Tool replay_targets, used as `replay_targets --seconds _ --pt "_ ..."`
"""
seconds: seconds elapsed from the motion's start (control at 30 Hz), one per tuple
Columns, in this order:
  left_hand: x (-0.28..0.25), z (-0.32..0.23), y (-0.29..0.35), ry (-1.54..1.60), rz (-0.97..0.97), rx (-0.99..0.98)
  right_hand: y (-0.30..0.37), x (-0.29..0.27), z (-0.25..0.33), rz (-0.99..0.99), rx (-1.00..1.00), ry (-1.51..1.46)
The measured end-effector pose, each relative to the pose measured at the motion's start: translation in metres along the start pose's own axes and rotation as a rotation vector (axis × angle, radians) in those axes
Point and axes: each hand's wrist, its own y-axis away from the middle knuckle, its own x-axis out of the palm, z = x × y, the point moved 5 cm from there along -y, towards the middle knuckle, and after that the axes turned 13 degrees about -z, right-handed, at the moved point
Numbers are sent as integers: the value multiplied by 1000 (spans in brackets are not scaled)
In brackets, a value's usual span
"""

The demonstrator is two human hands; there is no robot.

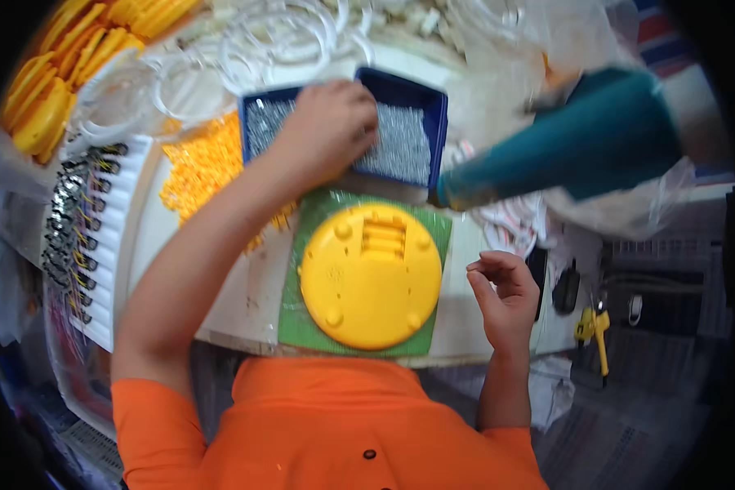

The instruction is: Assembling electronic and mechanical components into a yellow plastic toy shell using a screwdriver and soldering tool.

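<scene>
Yellow casing [371,298], green mat [292,322], blue tray [404,90]

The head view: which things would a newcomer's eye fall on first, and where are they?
Probably first the round, bright yellow plastic casing, lying on a flat green mat near the centre. Next, the large teal tapered tool, slanting in from the right. Then the left hand, over blue plastic trays of small silvery pieces, beyond the casing.

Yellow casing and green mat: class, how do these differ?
Shape: the yellow casing is round; the green mat is four-sided.
Size: the mat's corners reach past the casing's edge.
Place: the casing lies on top, the mat beneath.
Both lie flat.
</scene>
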Motion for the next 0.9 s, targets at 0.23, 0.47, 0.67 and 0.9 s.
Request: replay_targets --seconds 0.23,0.47,0.67,0.9 --pt "-24 -23 22 153 -84 -245 72 18 -13 206 -45 27" --pt "-67 -60 80 512 -121 -703 90 37 -14 216 -170 102" --pt "-97 -88 130 504 -8 -740 83 36 -9 189 -230 140" --pt "-97 -123 144 464 140 -342 68 38 -3 234 -220 217"
